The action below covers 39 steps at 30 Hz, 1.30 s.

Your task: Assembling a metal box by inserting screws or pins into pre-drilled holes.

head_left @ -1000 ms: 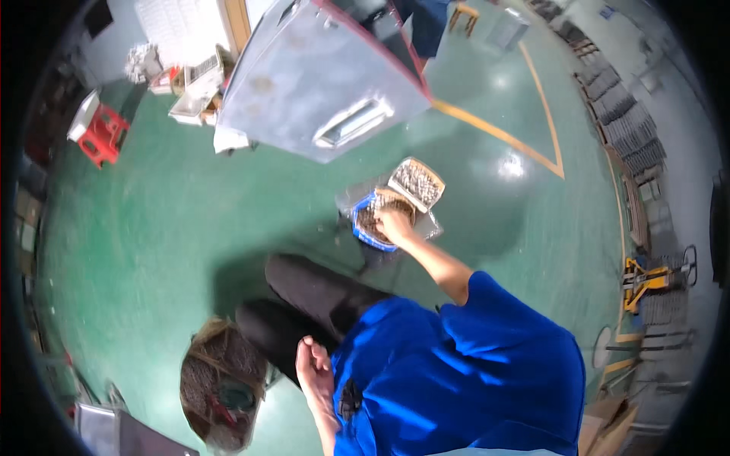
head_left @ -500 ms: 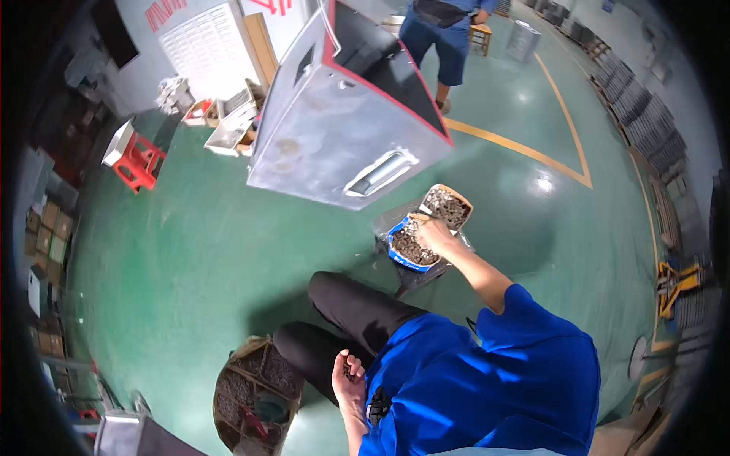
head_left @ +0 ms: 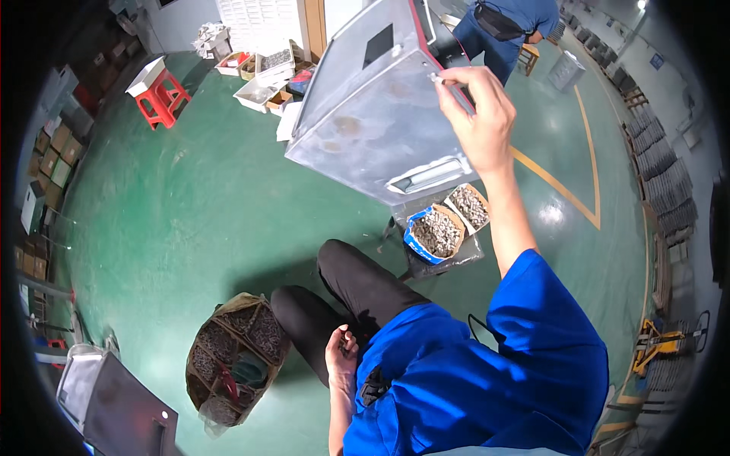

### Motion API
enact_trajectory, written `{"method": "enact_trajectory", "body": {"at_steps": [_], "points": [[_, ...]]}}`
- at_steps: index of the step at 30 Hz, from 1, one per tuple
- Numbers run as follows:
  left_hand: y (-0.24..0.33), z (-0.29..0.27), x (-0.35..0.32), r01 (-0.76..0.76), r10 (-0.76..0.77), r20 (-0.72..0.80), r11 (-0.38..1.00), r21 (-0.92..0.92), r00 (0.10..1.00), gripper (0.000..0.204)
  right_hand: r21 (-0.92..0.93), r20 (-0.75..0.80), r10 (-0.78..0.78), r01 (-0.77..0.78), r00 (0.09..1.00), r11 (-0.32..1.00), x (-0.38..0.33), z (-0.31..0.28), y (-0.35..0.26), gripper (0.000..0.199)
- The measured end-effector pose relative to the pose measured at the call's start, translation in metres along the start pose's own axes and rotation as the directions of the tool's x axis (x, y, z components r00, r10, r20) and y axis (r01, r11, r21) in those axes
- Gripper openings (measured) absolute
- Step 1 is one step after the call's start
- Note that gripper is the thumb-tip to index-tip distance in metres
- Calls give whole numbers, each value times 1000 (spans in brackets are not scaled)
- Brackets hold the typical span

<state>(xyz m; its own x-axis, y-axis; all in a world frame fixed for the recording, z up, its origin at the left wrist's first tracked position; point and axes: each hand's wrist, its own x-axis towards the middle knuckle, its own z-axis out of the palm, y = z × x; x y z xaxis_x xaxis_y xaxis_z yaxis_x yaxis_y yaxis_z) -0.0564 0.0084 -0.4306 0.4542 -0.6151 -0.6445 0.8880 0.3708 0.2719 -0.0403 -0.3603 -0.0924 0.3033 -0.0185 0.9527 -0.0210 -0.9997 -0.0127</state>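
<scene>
My right hand (head_left: 487,121) is raised at the upper edge of a grey sheet-metal box (head_left: 357,133). Its thumb and fingertips pinch a small silvery fastener (head_left: 436,77), at or very near the box's corner; contact cannot be made out. The box has a red rim and a slot with a whitish border. Below it, a blue carton (head_left: 414,245) and a second open carton (head_left: 480,222) hold many small metal pieces. By my lap my left hand (head_left: 342,359) is curled round small dark pieces, mostly hidden by the fingers.
A compartmented sack (head_left: 199,365) of small parts lies beside my knees. Another metal box (head_left: 114,403) stands lower left. A red stool (head_left: 161,99) and white bins (head_left: 255,95) are farther off. Another person (head_left: 498,34) stands behind the box.
My right hand has left the cartons and risen to the box's upper edge with a small fastener. My left hand stays curled by my lap. The view has shifted.
</scene>
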Motion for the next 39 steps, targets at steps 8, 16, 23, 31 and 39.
{"method": "enact_trajectory", "body": {"at_steps": [8, 16, 23, 31, 39], "points": [[-1, -10, 4, -28, 29, 80, 999, -16, 996, 21, -257, 57, -96, 108, 994, 960, 14, 7, 0, 18], [1, -3, 2, -22, 23, 51, 999, -24, 998, 22, -263, 127, -76, 108, 989, 959, 17, 18, -15, 18], [5, -5, -1, -25, 25, 15, 999, -26, 1000, 23, -324, 119, -150, 181, 982, 928, 17, 44, -18, 19], [5, -1, 0, 11, -11, 31, 1000, -9, 999, 20, -252, 135, -67, 99, 989, 963, 23, 51, -21, 21], [-1, -4, 11, 72, -78, 97, 995, 65, 992, 17, 102, 63, 305, -310, 950, 945, -20, -10, -23, 20]]}}
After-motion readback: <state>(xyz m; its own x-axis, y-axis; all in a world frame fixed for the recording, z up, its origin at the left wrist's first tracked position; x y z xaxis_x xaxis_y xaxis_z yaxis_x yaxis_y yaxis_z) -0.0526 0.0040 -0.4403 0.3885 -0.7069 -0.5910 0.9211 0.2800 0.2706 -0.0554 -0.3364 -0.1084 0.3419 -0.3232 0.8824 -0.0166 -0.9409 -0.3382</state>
